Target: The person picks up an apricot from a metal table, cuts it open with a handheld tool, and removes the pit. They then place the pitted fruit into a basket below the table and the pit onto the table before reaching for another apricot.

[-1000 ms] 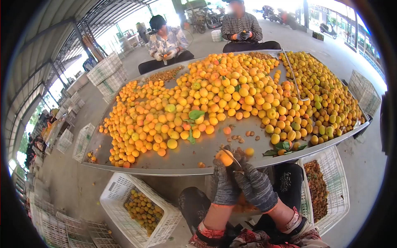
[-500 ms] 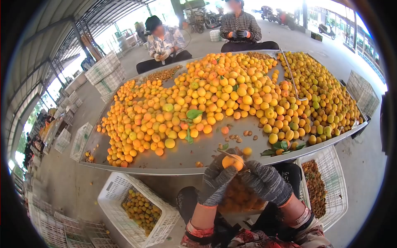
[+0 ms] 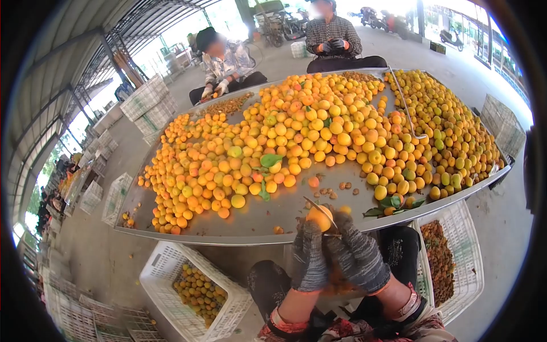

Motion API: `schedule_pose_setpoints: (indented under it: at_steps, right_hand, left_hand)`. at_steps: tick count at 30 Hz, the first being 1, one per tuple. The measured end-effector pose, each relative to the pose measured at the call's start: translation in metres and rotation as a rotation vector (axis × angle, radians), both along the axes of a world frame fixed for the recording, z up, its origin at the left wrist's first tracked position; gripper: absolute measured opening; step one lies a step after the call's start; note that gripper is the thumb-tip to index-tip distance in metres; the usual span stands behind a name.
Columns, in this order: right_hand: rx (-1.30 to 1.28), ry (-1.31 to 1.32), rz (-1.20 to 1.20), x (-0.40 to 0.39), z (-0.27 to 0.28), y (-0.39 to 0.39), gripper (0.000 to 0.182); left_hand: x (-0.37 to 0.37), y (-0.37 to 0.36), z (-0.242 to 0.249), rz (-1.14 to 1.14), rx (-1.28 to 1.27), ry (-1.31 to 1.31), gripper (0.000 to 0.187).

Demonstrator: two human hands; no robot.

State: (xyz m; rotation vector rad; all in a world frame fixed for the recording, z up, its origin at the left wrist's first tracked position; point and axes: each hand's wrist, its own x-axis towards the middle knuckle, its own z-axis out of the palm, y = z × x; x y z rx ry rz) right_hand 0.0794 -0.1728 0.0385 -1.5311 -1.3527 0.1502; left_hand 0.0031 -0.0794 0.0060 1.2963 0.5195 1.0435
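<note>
Close to the near edge of the metal table, my gloved left hand (image 3: 309, 259) is closed around an orange-yellow apricot (image 3: 318, 218). My right hand (image 3: 359, 255), in a matching grey glove, is closed on a knife whose thin blade (image 3: 314, 203) lies across the apricot. The knife's handle is hidden in the glove. Just beyond the fingers, brown pits (image 3: 326, 192) and a loose apricot (image 3: 313, 182) lie on the metal. A large heap of apricots (image 3: 250, 154) covers much of the table.
A white crate (image 3: 152, 267) with apricots stands left of my legs. Another crate (image 3: 473, 273), holding brown pieces, stands at the right. A hooked metal rod (image 3: 405, 105) rests on the heap. Two people (image 3: 221, 62) sit across the raised table rim (image 3: 194, 238).
My hands have turned and tilted upward, and the blade now slants across the apricot's upper side. Across the table, the left person's hands have lowered toward the table edge.
</note>
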Motion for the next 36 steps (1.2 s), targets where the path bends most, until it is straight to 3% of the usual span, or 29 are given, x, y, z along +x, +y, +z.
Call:
schedule_pose_setpoints:
  at_steps: [2, 4, 5, 7, 9, 10, 12, 13, 15, 18, 20, 22, 25, 27, 28, 30, 36]
  right_hand:
    - [0.0, 0.031, 0.029, 0.013, 0.008, -0.004, 0.04]
    - [-0.009, -0.398, 0.066, 0.022, 0.014, -0.007, 0.035]
    - [-0.007, -0.397, 0.064, 0.023, 0.011, -0.006, 0.035]
    - [-0.011, -0.141, 0.165, 0.023, 0.001, -0.002, 0.036]
    - [-0.01, -0.155, 0.093, 0.008, 0.003, 0.001, 0.036]
    - [-0.008, -0.178, 0.02, 0.002, 0.005, 0.003, 0.036]
    - [0.01, -0.092, -0.01, -0.006, 0.0, 0.005, 0.036]
    - [0.025, 0.001, -0.039, -0.008, -0.002, 0.005, 0.036]
    - [0.013, 0.056, -0.013, -0.002, -0.004, 0.001, 0.036]
    - [0.002, 0.215, 0.1, 0.014, -0.007, -0.002, 0.036]
    - [0.0, 0.327, 0.186, 0.018, -0.006, 0.0, 0.037]
    - [-0.058, -0.099, 0.092, 0.02, -0.001, 0.002, 0.037]
    - [-0.005, -0.151, -0.002, 0.002, 0.01, 0.005, 0.038]
    - [-0.033, -0.177, -0.033, 0.0, 0.0, 0.002, 0.037]
    - [-0.059, -0.193, -0.066, 0.0, -0.004, 0.0, 0.036]
    - [-0.081, -0.132, -0.031, 0.006, -0.002, -0.004, 0.036]
    - [-0.068, 0.122, 0.124, 0.023, 0.005, -0.004, 0.046]
  left_hand:
    - [-0.009, 0.011, 0.027, -0.124, -0.086, 0.006, 0.039]
    - [-0.014, 0.018, 0.034, -0.246, -0.171, 0.011, 0.042]
    - [-0.016, 0.022, 0.028, -0.247, -0.128, 0.014, 0.042]
    - [-0.014, 0.02, 0.025, -0.243, -0.085, 0.013, 0.042]
    - [-0.007, 0.004, 0.025, -0.083, -0.216, -0.116, 0.034]
    - [-0.003, 0.001, 0.02, -0.083, -0.216, -0.118, 0.034]
    - [0.002, -0.004, 0.008, -0.083, -0.47, -0.239, 0.035]
    - [0.001, -0.004, 0.009, -0.085, -0.474, -0.238, 0.035]
    - [-0.003, 0.003, 0.014, -0.073, 0.043, 0.085, 0.035]
    - [-0.008, 0.012, 0.036, -0.274, -0.126, 0.012, 0.035]
    - [-0.008, 0.015, 0.031, -0.256, -0.173, -0.024, 0.034]
    - [-0.004, 0.012, 0.028, -0.243, -0.216, -0.066, 0.033]
    - [0.002, 0.0, 0.028, -0.061, -0.113, -0.141, 0.033]
    - [0.004, -0.002, 0.03, -0.113, -0.503, -0.188, 0.035]
    - [0.004, 0.0, 0.026, -0.112, -0.505, -0.187, 0.035]
    - [0.005, 0.007, 0.016, -0.132, 0.038, -0.06, 0.037]
    - [0.001, 0.016, 0.029, -0.213, -0.195, -0.112, 0.039]
